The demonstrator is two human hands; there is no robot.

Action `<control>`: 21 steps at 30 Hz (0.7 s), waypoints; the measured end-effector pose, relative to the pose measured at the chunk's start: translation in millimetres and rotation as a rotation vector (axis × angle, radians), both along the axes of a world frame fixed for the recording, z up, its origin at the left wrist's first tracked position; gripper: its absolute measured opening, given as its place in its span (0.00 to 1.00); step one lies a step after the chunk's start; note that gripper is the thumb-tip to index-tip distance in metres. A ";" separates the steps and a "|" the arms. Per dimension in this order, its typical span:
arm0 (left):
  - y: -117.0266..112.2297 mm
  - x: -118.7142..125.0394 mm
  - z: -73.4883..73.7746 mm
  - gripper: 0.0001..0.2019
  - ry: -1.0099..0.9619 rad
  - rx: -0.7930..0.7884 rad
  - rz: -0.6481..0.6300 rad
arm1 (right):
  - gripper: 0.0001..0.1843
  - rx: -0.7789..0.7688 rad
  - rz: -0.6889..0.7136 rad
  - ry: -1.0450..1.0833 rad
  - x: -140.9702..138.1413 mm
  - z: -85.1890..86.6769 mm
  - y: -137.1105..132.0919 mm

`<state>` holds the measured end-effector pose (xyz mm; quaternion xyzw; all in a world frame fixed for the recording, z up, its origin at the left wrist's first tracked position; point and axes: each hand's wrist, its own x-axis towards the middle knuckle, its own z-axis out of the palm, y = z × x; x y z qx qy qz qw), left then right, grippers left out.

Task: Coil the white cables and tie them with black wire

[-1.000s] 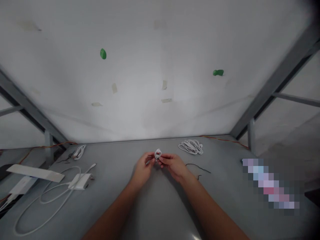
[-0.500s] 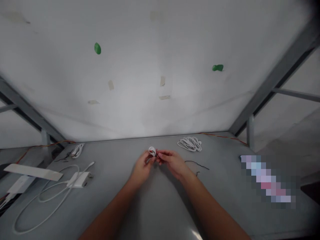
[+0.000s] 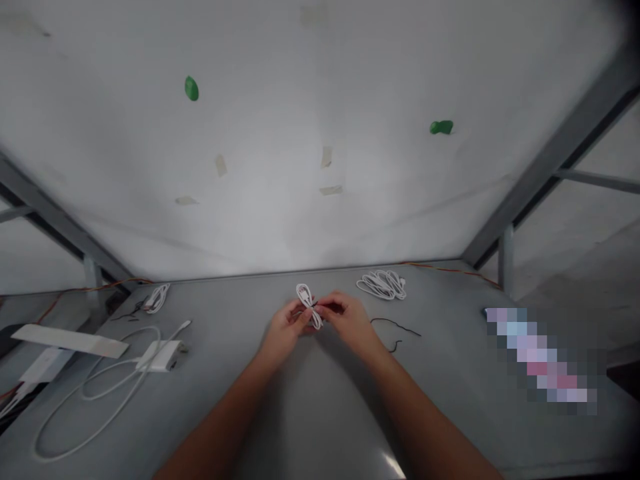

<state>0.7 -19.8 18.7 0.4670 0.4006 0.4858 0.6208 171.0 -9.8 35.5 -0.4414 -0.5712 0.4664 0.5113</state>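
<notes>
Since the earlier frame, the white cable bundle had grown from a small loop into a longer, narrow figure-eight. The left hand and right hand were together, pinching its middle between them above the desk. A thin black wire lay just right of them, and a coiled white cable lay farther away.

Left hand and right hand — bare, slim forearms too (tapering).
</notes>
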 end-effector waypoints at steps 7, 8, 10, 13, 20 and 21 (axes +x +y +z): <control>1.3 -3.4 0.4 0.28 -0.008 0.020 -0.101 | 0.10 -0.059 0.130 -0.095 -1.6 -15.6 3.2; 2.0 -3.9 -0.8 0.29 -0.007 0.018 -0.101 | 0.09 -0.039 0.153 -0.106 -2.4 -15.5 2.4; 2.4 -4.2 -2.7 0.31 -0.008 -0.019 -0.109 | 0.07 0.013 0.174 -0.143 -4.3 -14.1 0.5; -0.3 -2.6 -3.6 0.33 -0.049 -0.114 -0.120 | 0.07 0.077 0.126 -0.264 -6.7 -12.6 -1.1; -0.6 -7.1 1.4 0.31 -0.149 -0.200 -0.054 | 0.08 0.187 -0.069 -0.699 -5.5 -15.2 -2.4; 0.8 -8.9 2.6 0.32 -0.168 -0.140 -0.004 | 0.09 0.196 -0.058 -0.732 -4.6 -13.9 -3.3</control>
